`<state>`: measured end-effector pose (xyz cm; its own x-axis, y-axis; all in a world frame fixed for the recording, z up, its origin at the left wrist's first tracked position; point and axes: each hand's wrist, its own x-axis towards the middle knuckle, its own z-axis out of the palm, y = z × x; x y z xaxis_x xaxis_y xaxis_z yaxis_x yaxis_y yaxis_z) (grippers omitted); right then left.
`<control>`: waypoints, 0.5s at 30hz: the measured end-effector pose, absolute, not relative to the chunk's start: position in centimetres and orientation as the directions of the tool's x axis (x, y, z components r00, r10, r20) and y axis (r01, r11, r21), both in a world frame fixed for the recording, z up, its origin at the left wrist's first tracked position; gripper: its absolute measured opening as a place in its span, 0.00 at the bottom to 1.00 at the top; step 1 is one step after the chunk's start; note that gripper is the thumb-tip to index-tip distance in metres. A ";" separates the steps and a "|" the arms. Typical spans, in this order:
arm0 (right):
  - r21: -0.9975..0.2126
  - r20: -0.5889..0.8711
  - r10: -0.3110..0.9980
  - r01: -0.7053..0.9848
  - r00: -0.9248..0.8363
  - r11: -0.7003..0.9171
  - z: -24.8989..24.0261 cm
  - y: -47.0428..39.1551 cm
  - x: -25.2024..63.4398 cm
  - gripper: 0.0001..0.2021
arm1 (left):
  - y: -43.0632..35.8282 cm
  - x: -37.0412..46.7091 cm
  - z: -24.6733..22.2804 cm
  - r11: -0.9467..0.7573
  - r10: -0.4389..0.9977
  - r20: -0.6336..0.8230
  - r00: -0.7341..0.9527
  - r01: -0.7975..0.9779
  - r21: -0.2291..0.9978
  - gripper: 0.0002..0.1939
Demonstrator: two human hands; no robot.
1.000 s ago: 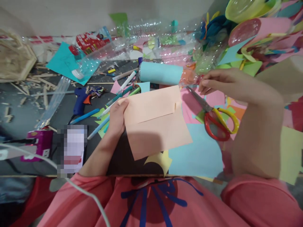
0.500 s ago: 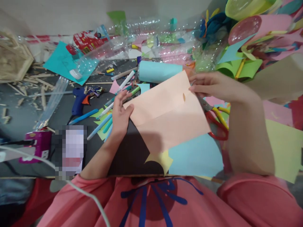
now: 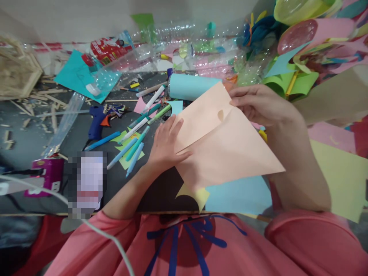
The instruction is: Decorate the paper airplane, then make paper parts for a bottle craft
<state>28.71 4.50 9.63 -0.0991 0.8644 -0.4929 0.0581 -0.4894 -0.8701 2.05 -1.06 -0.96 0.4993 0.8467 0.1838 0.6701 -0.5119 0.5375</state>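
Note:
A peach sheet of paper [image 3: 224,153] lies in front of me with a crease across it; its lower part lifts off the fold. Near the crease is a small leaf-shaped mark or cut. My left hand [image 3: 165,145] rests on the sheet's left edge, fingers spread and thumb along the crease. At the upper right edge, my right hand [image 3: 258,103] pinches the sheet between thumb and fingers. Under the sheet are a light blue paper [image 3: 238,195], a yellow scrap [image 3: 195,195] and a black sheet [image 3: 161,191].
Several markers [image 3: 135,147] lie left of my left hand, beside a blue glue gun [image 3: 96,122] and a phone [image 3: 90,180]. Behind the sheet are a blue-wrapped cylinder [image 3: 195,86] and clear plastic bottles [image 3: 172,30]. Wood sticks litter the far left. A white cable [image 3: 106,234] crosses the lower left.
My left hand has slid right and flattened onto the sheet. The sheet's lower right corner has swung outward to the right, opening at the crease. The scissors are now mostly covered.

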 end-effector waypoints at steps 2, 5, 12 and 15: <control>-0.848 -0.529 0.843 0.058 -0.096 -0.526 9.6 4.6 28.7 0.10 | -1.0 1.8 -1.3 -0.522 0.846 0.224 0.483 0.669 0.529 0.46; -0.838 -0.546 0.831 0.058 -0.106 -0.543 9.3 4.7 28.7 0.11 | -0.8 1.3 -1.5 -0.528 0.843 0.248 0.478 0.645 0.553 0.41; -0.910 -0.379 0.904 0.255 -0.199 -0.326 9.3 4.3 29.6 0.11 | -0.5 0.5 -0.1 -0.437 0.884 0.238 0.403 0.529 0.727 0.30; -0.835 -0.427 0.832 0.508 -0.354 -0.213 9.9 3.9 30.5 0.27 | -0.6 0.6 0.6 -0.336 0.925 0.201 0.322 0.446 0.829 0.25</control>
